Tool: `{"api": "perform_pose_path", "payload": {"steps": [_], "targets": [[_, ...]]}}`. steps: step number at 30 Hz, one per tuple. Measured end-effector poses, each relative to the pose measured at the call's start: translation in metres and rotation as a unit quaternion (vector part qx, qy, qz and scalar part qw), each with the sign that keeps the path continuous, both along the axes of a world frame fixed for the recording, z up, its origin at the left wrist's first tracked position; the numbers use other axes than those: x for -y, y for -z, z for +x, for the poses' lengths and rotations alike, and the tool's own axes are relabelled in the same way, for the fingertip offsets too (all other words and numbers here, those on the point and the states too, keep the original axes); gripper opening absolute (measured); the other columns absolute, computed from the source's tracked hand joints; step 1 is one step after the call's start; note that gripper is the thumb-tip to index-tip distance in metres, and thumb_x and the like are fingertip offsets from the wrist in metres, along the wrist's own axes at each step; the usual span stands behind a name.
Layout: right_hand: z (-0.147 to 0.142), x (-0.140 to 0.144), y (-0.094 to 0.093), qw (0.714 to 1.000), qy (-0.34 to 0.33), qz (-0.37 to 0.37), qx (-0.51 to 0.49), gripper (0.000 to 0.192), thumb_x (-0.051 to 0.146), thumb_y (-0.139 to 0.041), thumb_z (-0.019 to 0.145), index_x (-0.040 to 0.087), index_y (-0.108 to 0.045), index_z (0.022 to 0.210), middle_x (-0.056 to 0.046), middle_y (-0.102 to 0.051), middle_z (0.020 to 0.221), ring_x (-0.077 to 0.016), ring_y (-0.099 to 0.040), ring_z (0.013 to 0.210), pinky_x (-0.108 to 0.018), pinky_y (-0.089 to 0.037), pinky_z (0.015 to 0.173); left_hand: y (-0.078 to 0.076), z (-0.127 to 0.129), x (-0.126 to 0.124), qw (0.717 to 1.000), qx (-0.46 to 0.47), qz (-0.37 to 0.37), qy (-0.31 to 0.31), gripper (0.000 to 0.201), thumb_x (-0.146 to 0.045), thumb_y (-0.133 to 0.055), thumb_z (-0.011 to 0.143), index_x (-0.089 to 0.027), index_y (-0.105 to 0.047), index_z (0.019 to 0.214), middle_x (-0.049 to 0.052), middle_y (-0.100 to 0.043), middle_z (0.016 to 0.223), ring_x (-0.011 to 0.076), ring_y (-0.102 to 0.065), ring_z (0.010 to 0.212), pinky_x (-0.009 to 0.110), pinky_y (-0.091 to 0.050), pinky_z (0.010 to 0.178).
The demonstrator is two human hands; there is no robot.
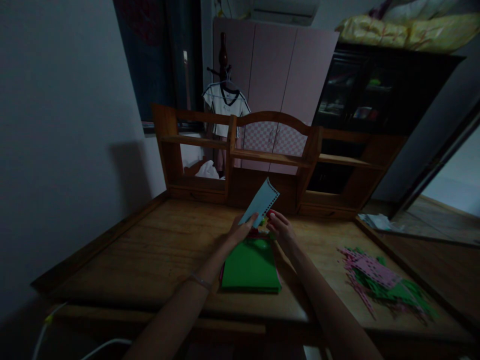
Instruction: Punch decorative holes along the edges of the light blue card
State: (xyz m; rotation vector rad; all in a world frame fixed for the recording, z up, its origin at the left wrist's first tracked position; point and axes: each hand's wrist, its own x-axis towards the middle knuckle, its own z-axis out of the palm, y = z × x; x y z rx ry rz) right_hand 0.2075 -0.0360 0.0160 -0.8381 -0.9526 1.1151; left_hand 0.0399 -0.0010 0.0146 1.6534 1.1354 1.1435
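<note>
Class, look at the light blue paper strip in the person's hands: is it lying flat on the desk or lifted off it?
Lifted. The light blue paper strip slants upward above the green sheet stack, pinched by the left hand.

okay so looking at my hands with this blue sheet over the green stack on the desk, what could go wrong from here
The blue sheet is pinched only at its lower end by the left hand and right hand, so it could bend or tear along its punched edge. The room is dim, so misjudging an edge seems likely. The scraps lie near the desk edge on the right and might slide off if brushed.
</note>
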Motion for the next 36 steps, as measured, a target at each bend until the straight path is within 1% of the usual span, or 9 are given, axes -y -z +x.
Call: {"api": "perform_pose_path", "payload": {"steps": [5, 8, 11, 14, 16, 23, 27, 31, 36], "targets": [[0.011, -0.003, 0.000, 0.999, 0.005, 0.002, -0.034, 0.037, 0.041, -0.078, 0.065, 0.025, -0.066, 0.096, -0.001, -0.066, 0.085, -0.0170, -0.062, 0.076, -0.030, -0.050, 0.070, 0.000, -0.001, 0.000, 1.000, -0.007, 0.000, -0.016, 0.063, -0.067, -0.045, 0.080, -0.013, -0.068, 0.104, 0.008, -0.069, 0.094, 0.0200, -0.063, 0.084, 0.025, -0.047, 0.070], [0.008, -0.004, 0.002, 0.999, -0.014, -0.006, -0.032, 0.036, 0.039, -0.080, 0.063, 0.023, -0.067, 0.093, -0.003, -0.067, 0.091, -0.0186, -0.063, 0.085, -0.031, -0.050, 0.077, 0.000, -0.002, -0.001, 0.999, -0.019, -0.023, -0.036, 0.066, -0.069, -0.043, 0.079, -0.012, -0.068, 0.100, 0.009, -0.070, 0.091, 0.0216, -0.064, 0.083, 0.026, -0.047, 0.069], [-0.002, 0.000, 0.002, 0.999, -0.031, -0.011, -0.009, 0.036, 0.036, -0.083, 0.060, 0.021, -0.068, 0.089, -0.005, -0.068, 0.096, -0.0200, -0.063, 0.092, -0.032, -0.048, 0.082, 0.001, -0.001, -0.003, 0.998, -0.008, -0.016, -0.053, 0.063, -0.068, -0.044, 0.080, -0.013, -0.069, 0.098, 0.010, -0.069, 0.095, 0.0232, -0.064, 0.091, 0.027, -0.047, 0.079], [-0.011, 0.005, 0.001, 0.998, -0.051, -0.026, 0.030, 0.039, 0.037, -0.083, 0.058, 0.021, -0.069, 0.091, -0.005, -0.069, 0.093, -0.0189, -0.064, 0.085, -0.031, -0.048, 0.079, 0.001, 0.000, -0.004, 0.997, 0.016, 0.037, -0.060, 0.056, -0.063, -0.044, 0.083, -0.016, -0.068, 0.103, 0.009, -0.067, 0.108, 0.0227, -0.059, 0.107, 0.028, -0.041, 0.094], [-0.013, 0.008, 0.000, 0.996, -0.066, -0.034, 0.054, 0.040, 0.038, -0.082, 0.060, 0.021, -0.069, 0.094, -0.005, -0.069, 0.093, -0.0173, -0.064, 0.079, -0.030, -0.048, 0.074, 0.001, 0.000, -0.004, 0.997, 0.017, 0.055, -0.053, 0.053, -0.061, -0.044, 0.084, -0.017, -0.068, 0.104, 0.008, -0.066, 0.111, 0.0225, -0.056, 0.112, 0.028, -0.039, 0.098], [-0.007, 0.002, 0.002, 0.997, -0.032, -0.027, 0.069, 0.037, 0.039, -0.079, 0.064, 0.022, -0.070, 0.095, -0.002, -0.068, 0.087, -0.0106, -0.055, 0.061, -0.024, -0.041, 0.055, -0.005, 0.000, 0.003, 0.999, 0.001, 0.015, -0.034, 0.056, -0.063, -0.046, 0.081, -0.016, -0.069, 0.098, 0.008, -0.070, 0.097, 0.0220, -0.063, 0.096, 0.027, -0.047, 0.083], [-0.004, 0.000, 0.002, 0.999, -0.033, -0.021, 0.011, 0.035, 0.038, -0.081, 0.062, 0.023, -0.070, 0.092, -0.003, -0.068, 0.093, -0.0130, -0.059, 0.071, -0.024, -0.045, 0.061, -0.015, -0.004, 0.012, 0.999, -0.019, 0.020, -0.031, 0.054, -0.062, -0.043, 0.083, -0.016, -0.071, 0.092, 0.007, -0.071, 0.088, 0.0209, -0.065, 0.084, 0.026, -0.048, 0.076], [-0.006, 0.002, 0.001, 0.998, -0.054, -0.022, -0.010, 0.035, 0.034, -0.083, 0.059, 0.022, -0.070, 0.088, -0.003, -0.068, 0.092, -0.0146, -0.062, 0.077, -0.026, -0.048, 0.070, -0.024, -0.008, 0.020, 0.999, -0.026, 0.040, -0.027, 0.050, -0.059, -0.044, 0.084, -0.018, -0.071, 0.093, 0.008, -0.071, 0.086, 0.0215, -0.064, 0.086, 0.025, -0.047, 0.074], [-0.011, 0.004, 0.003, 0.996, -0.071, -0.044, 0.003, 0.040, 0.032, -0.086, 0.055, 0.021, -0.068, 0.089, -0.004, -0.068, 0.090, -0.0171, -0.064, 0.078, -0.028, -0.050, 0.069, -0.023, -0.009, 0.018, 0.997, -0.038, 0.063, -0.013, 0.048, -0.058, -0.042, 0.085, -0.020, -0.071, 0.087, 0.006, -0.070, 0.083, 0.0197, -0.063, 0.081, 0.024, -0.046, 0.073]]}}
